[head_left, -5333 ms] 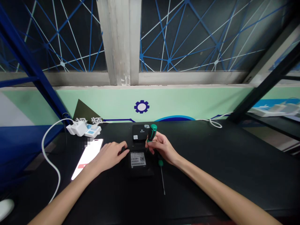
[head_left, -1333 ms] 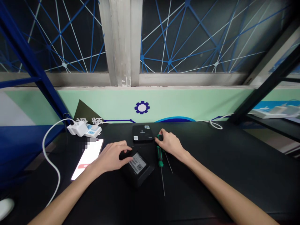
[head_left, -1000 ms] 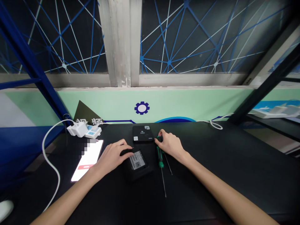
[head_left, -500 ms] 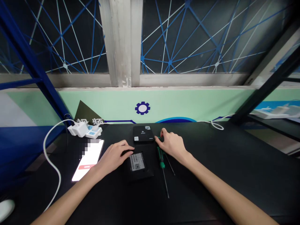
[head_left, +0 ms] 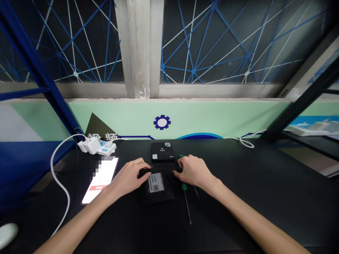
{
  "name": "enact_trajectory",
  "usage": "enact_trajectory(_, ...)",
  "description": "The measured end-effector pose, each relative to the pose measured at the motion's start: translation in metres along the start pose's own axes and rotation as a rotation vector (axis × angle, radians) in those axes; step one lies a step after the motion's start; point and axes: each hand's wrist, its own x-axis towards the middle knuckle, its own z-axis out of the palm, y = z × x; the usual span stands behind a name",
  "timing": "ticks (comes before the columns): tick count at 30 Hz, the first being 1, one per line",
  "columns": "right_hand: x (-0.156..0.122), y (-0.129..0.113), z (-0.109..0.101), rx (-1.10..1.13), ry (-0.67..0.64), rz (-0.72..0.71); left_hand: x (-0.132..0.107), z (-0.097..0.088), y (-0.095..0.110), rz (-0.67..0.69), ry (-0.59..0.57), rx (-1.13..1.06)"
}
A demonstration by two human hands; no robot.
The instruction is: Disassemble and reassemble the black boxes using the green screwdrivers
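Observation:
A flat black device with a white printed label (head_left: 156,182) lies on the dark tabletop. At its upper left corner rests my left hand (head_left: 134,173), thumb and forefinger apart; the thumb tip reaches the label's edge. My right hand (head_left: 194,171) is to the right of the device, its fingers curled over two screwdrivers lying side by side. One screwdriver's green handle (head_left: 184,187) shows below the hand; a second thin shaft (head_left: 196,192) shows beside it. Whatever the right fingertips hold, if anything, is hidden.
Behind the device lies a flat black box (head_left: 162,151) with stickers. A lit phone (head_left: 106,173) is left of my left arm. A white power strip with plugs (head_left: 106,148) and a white cable (head_left: 59,181) are at the left. A white mouse (head_left: 7,234) sits lower left.
My right hand has come down and nearer along the screwdrivers, covering more of the green handles, with its fingers more curled. My left hand and the labelled device have hardly moved.

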Motion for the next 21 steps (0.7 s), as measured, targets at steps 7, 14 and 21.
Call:
enact_trajectory(7,0.001,-0.001,0.004,0.086,0.018,-0.018,0.002,0.000,0.000,0.005,0.003,0.000)
enact_trajectory(14,0.009,0.003,0.013,0.628,0.191,-0.128,0.002,0.002,0.000,0.007,0.009,-0.006)
enact_trajectory(21,0.025,0.022,0.031,1.292,0.296,-0.178,0.001,0.002,-0.002,-0.004,-0.011,-0.019)
